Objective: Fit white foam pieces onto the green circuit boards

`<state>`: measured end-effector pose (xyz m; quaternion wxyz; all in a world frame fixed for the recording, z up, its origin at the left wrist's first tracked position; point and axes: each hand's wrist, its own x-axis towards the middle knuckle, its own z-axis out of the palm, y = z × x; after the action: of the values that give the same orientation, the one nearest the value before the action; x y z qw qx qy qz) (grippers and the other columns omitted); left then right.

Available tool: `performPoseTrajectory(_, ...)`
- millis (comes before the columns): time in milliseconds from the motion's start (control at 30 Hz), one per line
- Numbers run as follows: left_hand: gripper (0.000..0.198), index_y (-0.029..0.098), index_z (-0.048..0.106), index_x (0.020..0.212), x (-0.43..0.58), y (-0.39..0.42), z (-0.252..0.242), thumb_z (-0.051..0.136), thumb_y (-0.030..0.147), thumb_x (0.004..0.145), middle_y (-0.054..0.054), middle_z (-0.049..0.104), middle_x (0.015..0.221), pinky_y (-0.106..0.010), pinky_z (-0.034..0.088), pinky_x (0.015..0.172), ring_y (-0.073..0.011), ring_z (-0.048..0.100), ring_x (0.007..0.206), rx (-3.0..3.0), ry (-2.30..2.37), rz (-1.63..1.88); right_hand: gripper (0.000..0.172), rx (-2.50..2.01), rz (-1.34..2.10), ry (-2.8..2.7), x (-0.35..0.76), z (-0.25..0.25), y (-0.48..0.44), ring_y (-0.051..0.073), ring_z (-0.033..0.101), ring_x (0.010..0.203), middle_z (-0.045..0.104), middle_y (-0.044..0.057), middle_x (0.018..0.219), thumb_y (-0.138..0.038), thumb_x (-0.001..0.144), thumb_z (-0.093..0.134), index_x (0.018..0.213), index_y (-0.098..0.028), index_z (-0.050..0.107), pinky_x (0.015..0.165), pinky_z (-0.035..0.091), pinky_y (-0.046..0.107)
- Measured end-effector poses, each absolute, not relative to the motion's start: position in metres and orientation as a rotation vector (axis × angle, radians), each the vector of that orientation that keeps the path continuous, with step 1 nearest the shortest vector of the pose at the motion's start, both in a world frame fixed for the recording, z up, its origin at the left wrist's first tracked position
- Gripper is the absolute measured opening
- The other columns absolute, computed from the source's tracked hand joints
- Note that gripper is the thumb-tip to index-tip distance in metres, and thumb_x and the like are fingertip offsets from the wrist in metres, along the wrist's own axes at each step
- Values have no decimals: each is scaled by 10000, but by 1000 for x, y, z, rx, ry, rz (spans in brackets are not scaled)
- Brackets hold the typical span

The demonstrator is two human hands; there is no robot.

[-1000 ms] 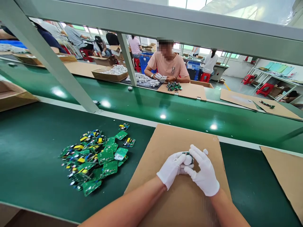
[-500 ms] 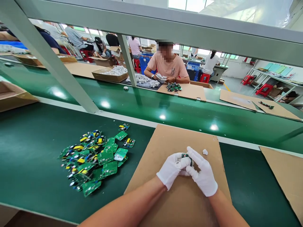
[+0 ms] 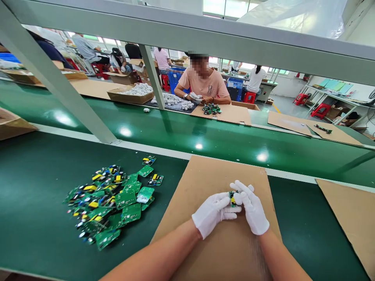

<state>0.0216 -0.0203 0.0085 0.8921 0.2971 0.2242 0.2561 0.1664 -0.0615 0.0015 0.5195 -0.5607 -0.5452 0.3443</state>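
My left hand (image 3: pixel 211 215), in a white glove, grips a small green circuit board (image 3: pixel 233 200) with a yellow part on its upper face. Its thumb lies along the board's left edge and the other fingers reach underneath. My right hand (image 3: pixel 255 212), gloved too, closes on the same board from the right, its fingertips covering that side. Both hands are just above a brown cardboard sheet (image 3: pixel 211 177). A small white lump (image 3: pixel 251 188) shows just behind my right fingers, partly hidden by them.
A heap of circuit boards (image 3: pixel 102 203) lies on the dark green bench to the left. A slanted grey post (image 3: pixel 64 82) and a crossbar (image 3: pixel 187 37) stand ahead. Across the green belt (image 3: pixel 175 136), a person (image 3: pixel 208 84) handles white pieces. Another cardboard sheet (image 3: pixel 348 218) lies right.
The board has turned so its yellow part shows between my hands. My left fingers have straightened beneath it, and my right hand now overlaps the white lump. The view has shifted slightly.
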Motion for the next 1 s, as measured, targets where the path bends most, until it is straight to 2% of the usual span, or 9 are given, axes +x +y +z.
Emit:
performPoseTrajectory(200, 289, 176, 582, 994, 20, -21, 12, 615, 363, 778, -70, 594, 967, -236, 464, 660, -155, 629, 785, 528, 398, 459, 434, -1366, 822, -1348, 163, 4, -64, 208, 616, 997, 663, 63, 1097, -472, 903, 358, 1154, -209, 596, 885, 504, 361)
performPoseTrajectory(300, 212, 164, 580, 866, 19, -22, 13, 633, 343, 765, -14, 553, 799, -207, 448, 600, -138, 622, 732, 516, 406, 443, 403, -1376, 786, -1410, 162, 2, -66, 205, 608, 1004, 658, 54, 1101, -455, 896, 390, 1159, -226, 593, 913, 483, 363)
performPoseTrajectory(400, 270, 150, 543, 755, 19, -22, 11, 675, 383, 715, 16, 505, 723, -181, 413, 530, -108, 600, 640, 506, 416, 412, 410, -1320, 839, -1436, 160, 3, -66, 206, 573, 1067, 619, 53, 1179, -455, 905, 363, 1188, -241, 570, 944, 461, 366)
performPoseTrajectory(567, 351, 174, 528, 846, 21, -24, 5, 666, 462, 698, -13, 578, 794, -189, 413, 526, -118, 612, 649, 543, 495, 464, 397, -1424, 970, -1386, 157, 8, -65, 222, 589, 1038, 645, 56, 1131, -472, 839, 500, 1143, -238, 603, 931, 465, 382)
performPoseTrajectory(667, 355, 174, 529, 851, 22, -24, 5, 620, 495, 729, -17, 588, 769, -200, 421, 531, -124, 617, 647, 505, 504, 443, 401, -1405, 1015, -1313, 157, 9, -66, 226, 556, 1089, 624, 58, 1172, -484, 856, 462, 1126, -232, 618, 965, 432, 391)
performPoseTrajectory(833, 263, 168, 566, 835, 20, -22, 8, 706, 343, 697, -6, 601, 825, -189, 434, 558, -132, 638, 721, 468, 487, 479, 425, -1329, 1041, -1256, 157, 10, -68, 223, 522, 1132, 590, 58, 1222, -501, 863, 436, 1149, -234, 602, 1003, 390, 400)
performPoseTrajectory(1000, 321, 167, 559, 838, 19, -26, 2, 727, 378, 663, -22, 629, 793, -179, 427, 505, -127, 637, 654, 450, 523, 488, 414, -1370, 1080, -1298, 154, 15, -67, 227, 553, 1092, 627, 56, 1166, -497, 837, 486, 1128, -233, 616, 989, 409, 399)
